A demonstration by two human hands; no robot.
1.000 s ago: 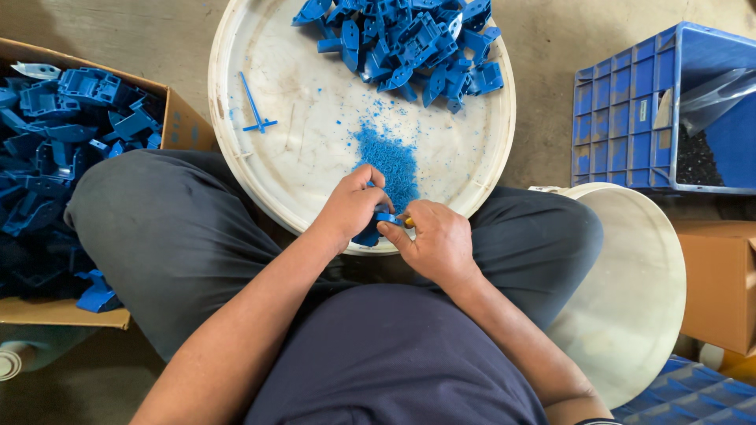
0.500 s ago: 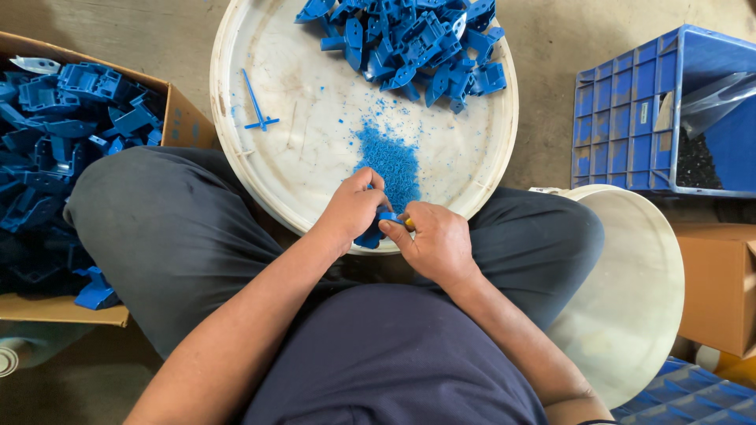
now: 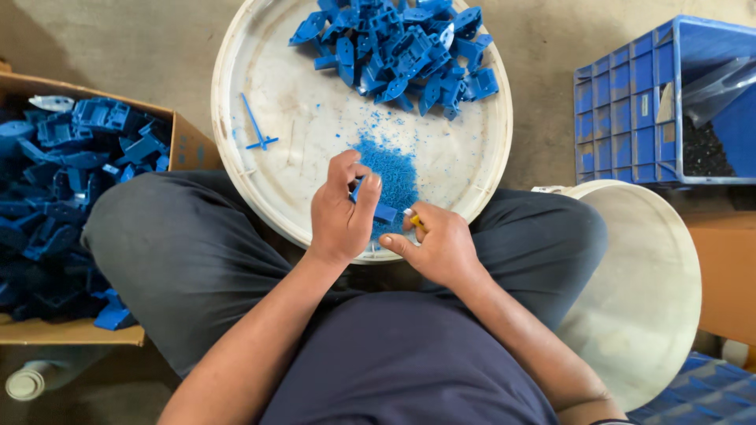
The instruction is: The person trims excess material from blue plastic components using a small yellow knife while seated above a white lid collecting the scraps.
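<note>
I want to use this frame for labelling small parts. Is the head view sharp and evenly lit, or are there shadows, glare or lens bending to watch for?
In the head view, light is soft with no harsh glare. The left hand and right hand look fairly sharp. The blue parts in the cardboard box sit in darker shade. The white round tray bulges slightly from the wide lens, and the crate's edges lean near the frame edge.

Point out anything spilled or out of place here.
Loose blue shavings lie scattered on the round white tray near both hands. One thin blue stick piece lies apart from the heap of blue parts.
</note>
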